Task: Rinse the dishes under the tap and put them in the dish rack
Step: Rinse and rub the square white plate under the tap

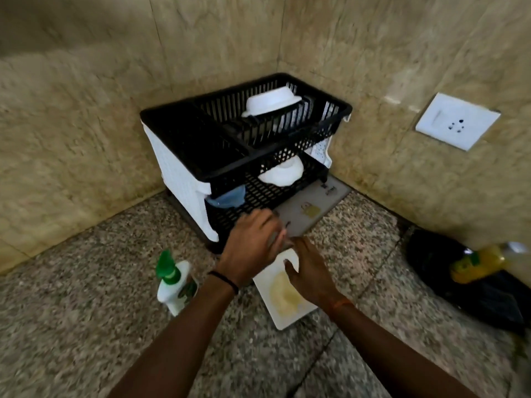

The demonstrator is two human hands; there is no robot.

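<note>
- At the centre of my view, a black-and-white two-tier dish rack (178,168) stands in the corner of the speckled tabletop (71,297), against the tiled walls.
- Up at 12 o'clock, in the rack's top basket, a white bowl (270,103) lies upside down and tilted.
- On the lower tier sits a second white bowl (283,172), and at 9 o'clock from it something pale blue (228,196) — too blurred for me to name.
- Just below centre, my left hand (253,248) reaches toward the rack's lower front edge; its fingers (255,221) are bent, but motion blur means I cannot tell whether they hold anything.
- My right hand (310,274) rests on a white rectangular plate (284,314) smeared with yellow, thumb (290,267) on its top face and fingers curled over its far edge, gripping it.
- That plate lies low over the tabletop at 6 o'clock from the rack; whether it touches the surface I cannot tell.
- Beyond the hands, a grey mat (316,208) runs out from under the rack.
- At 8 o'clock stands a white bottle with a green pump (172,282).
- At 3 o'clock — a white wall socket (457,120); below it a yellow bottle (477,264) rests on something black (431,257).
</note>
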